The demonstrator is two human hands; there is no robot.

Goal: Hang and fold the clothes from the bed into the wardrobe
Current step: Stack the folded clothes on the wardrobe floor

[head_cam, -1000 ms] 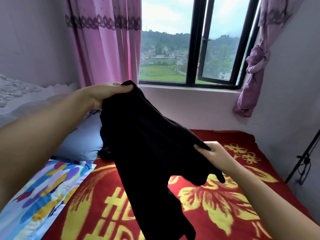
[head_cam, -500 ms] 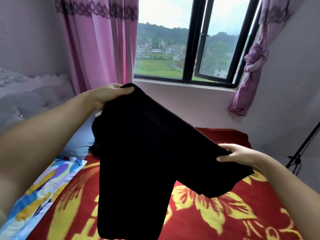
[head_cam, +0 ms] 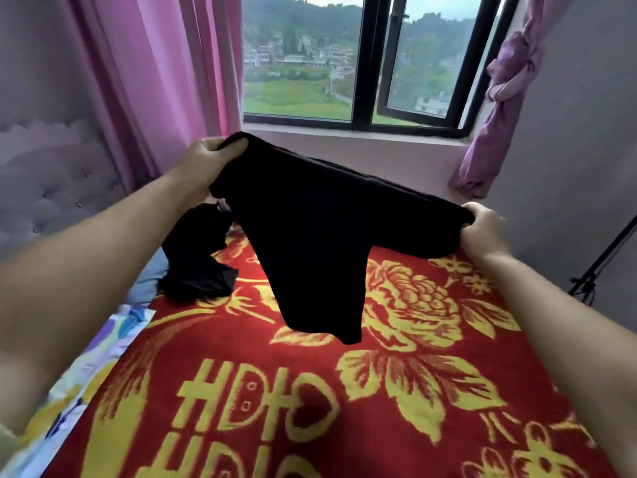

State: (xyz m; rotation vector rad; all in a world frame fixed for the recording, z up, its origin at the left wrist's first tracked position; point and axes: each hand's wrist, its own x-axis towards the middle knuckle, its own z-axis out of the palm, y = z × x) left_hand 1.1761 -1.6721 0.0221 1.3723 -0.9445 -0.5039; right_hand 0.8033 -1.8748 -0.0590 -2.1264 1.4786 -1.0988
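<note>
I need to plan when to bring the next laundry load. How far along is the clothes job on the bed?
Done: nothing shows as hung or folded, and the wardrobe is out of view. In hand: the left hand and right hand grip a black garment, held spread above the red floral blanket. Left: folding or hanging that garment, then the crumpled black clothing lying on the bed.

bed with a loud red and yellow flower blanket, crumpled black clothes pile on its far left, pale blue pillow right beside that, colourful patterned sheet along the left edge
</note>
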